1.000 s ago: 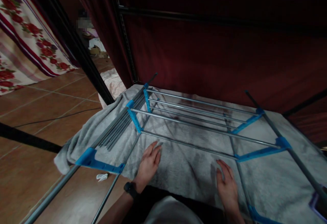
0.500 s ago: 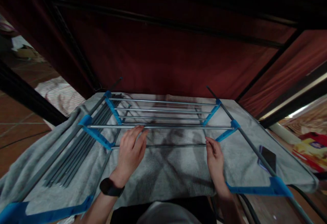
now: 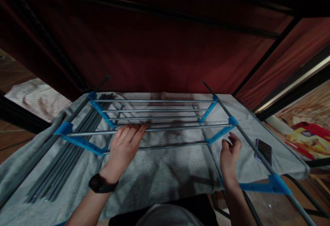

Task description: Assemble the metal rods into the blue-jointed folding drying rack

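My left hand [image 3: 126, 145] curls its fingers over the front metal rod [image 3: 180, 127] of a rack frame. This rod runs between a blue plastic bracket [image 3: 82, 142] on the left and another blue bracket [image 3: 219, 134] on the right. Just below the right bracket hovers my right hand [image 3: 230, 153], its fingers loosely bent and apart, with nothing visible in them. Lower down, a thinner rod [image 3: 172, 147] joins the brackets' lower ends. Several more crossbars [image 3: 157, 110] span a similar bracket pair farther back. Grey side tubes [image 3: 249, 139] pass through the brackets.
A bundle of loose grey tubes [image 3: 69, 157] lies at the left on the grey blanket [image 3: 165, 174] covering the table. A phone [image 3: 264, 151] rests at the right, beside a side tube. Beyond it is a red and yellow package [image 3: 309, 140]. Dark red fabric [image 3: 160, 57] hangs behind.
My right hand has moved right toward the right bracket, and its fingers have parted. My left hand now wraps the front rod, whose left end has come nearer. The view has shifted slightly.
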`<state>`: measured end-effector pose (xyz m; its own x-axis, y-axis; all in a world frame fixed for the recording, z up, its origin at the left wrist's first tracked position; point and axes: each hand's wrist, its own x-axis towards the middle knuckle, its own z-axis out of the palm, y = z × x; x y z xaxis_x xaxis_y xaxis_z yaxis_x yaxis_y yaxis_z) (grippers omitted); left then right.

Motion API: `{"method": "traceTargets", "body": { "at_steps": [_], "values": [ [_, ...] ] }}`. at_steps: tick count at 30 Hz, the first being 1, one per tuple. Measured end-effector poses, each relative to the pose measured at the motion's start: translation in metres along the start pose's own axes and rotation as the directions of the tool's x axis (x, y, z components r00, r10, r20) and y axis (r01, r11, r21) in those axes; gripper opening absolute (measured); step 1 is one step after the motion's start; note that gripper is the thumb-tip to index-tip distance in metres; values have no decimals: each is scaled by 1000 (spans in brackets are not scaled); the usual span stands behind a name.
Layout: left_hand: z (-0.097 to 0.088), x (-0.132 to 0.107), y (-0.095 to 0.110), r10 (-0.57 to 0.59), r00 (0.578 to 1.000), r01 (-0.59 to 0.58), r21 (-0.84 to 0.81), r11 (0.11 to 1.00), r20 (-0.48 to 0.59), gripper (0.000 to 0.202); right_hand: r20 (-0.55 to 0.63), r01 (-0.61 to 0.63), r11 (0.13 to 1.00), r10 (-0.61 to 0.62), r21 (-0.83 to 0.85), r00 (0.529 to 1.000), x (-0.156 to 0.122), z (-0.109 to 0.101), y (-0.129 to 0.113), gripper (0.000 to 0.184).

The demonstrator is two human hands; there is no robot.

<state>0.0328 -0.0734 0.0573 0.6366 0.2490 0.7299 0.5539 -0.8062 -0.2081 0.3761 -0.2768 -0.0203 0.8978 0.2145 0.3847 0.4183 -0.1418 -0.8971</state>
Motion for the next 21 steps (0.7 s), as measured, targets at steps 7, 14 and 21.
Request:
{"method": "traceTargets", "body": {
  "at_steps": [7,14,21],
  "values": [
    [3,-2,-4,-20,999,21,-14,1000,26,36,93,-31,995,22,98,995,10,8,-4,58],
    [-2,-32,26,-22,997,10,-158,987,-72,59,74,-79,991,72,106,995,-3,10,2,62],
    [39,-102,58,-30,967,93,-243,966,251,36,163,-225,972,212,67,964,-69,22,61,58]
  ]
}}
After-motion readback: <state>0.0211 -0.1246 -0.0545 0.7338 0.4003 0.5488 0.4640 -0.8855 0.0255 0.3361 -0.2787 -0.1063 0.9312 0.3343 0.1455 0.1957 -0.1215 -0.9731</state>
